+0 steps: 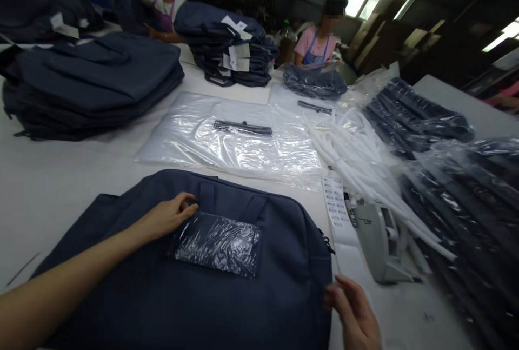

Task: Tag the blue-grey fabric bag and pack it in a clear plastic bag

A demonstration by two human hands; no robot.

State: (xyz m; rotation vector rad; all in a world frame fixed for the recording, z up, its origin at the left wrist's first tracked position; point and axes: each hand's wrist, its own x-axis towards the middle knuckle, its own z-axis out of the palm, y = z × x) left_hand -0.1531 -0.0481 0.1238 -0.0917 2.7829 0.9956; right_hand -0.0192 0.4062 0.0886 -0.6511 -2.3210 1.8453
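- Left hand (pixel 168 217): centre-left of the frame, palm down on the navy bag (pixel 203 301). Its fingers are loosely bent and clamped on nothing, and the fingertips meet the upper-left corner of the plastic-wrapped packet (pixel 219 244).
- Right hand (pixel 357 312): lower right, fingertips at the bag's right edge; whether it grips cannot be told.
- Navy bag: flat on the white surface (pixel 52 193), lower centre.
- Clear plastic sleeves (pixel 227 144): centre, beyond the bag.
- Label sheet (pixel 336 206) and grey dispenser (pixel 377 242): right of the bag.

A navy laptop bag (pixel 194 279) lies flat at the near edge of the white tabletop (pixel 60 182). The left hand (pixel 168 216) rests on it, fingers touching a plastic-wrapped packet (pixel 219 243). The right hand (pixel 357 315) grips the bag's right edge, beside a label dispenser (pixel 379 239)
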